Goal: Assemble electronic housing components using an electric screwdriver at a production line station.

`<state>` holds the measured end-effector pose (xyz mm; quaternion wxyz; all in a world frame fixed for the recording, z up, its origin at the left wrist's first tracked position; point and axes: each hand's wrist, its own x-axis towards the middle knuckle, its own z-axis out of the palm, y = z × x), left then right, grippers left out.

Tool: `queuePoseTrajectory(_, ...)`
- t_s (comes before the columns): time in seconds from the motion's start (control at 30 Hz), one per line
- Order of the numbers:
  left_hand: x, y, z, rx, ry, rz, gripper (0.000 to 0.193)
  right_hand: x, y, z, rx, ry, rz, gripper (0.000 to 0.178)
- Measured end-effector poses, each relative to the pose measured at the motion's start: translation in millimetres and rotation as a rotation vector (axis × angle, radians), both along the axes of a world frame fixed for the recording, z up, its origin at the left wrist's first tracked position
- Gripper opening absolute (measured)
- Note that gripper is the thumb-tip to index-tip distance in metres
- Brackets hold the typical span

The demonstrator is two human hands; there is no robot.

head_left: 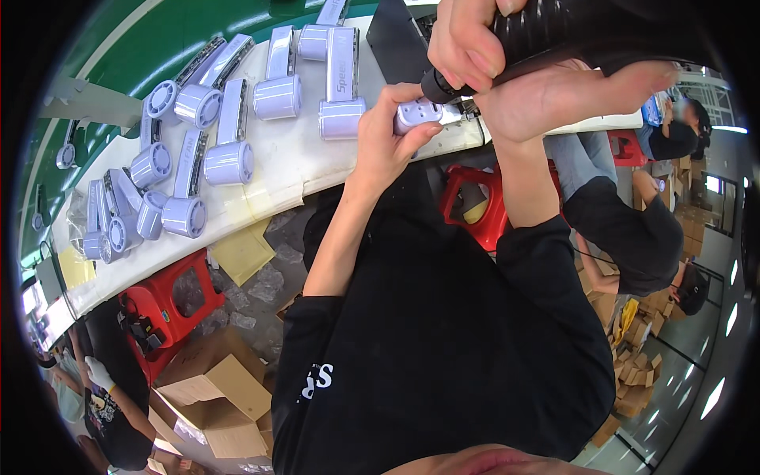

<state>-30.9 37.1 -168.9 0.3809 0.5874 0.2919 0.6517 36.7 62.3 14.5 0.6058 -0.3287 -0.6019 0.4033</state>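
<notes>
Pinching the lavender part (417,117) between thumb and fingers, the left hand (383,131) held it by the front edge of the white table (294,162). The right hand (526,104) had its fingers curled around a black tool (586,36), whose nose overlapped the part's upper right corner in this view; whether the two touched could not be told. Lavender fans (343,119) lay on the table to the left, and a dark panel (396,46) beyond the part. Below stood a red stool (165,297) and an open cardboard box (218,372). To the right was a co-worker (629,229) in black; at lower left, another's gloved hand (100,374) showed.
</notes>
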Motion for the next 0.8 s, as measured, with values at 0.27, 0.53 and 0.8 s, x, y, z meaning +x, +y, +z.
queuePoseTrajectory(0.27,-0.9,-1.0,1.7,-0.003,0.004,-0.009,0.042,-10.6,5.6,-3.2,-0.054,0.92,0.454,0.087)
queuePoseTrajectory(0.53,-0.9,-2.4,-0.8,-0.027,0.025,-0.003,0.045,-8.7,3.1,-0.4,-0.005,0.865,0.503,0.085)
queuePoseTrajectory(0.8,2.3,-3.1,-1.1,-0.044,0.014,-0.043,0.047,26.5,1.1,-10.2,0.11,0.512,0.473,0.081)
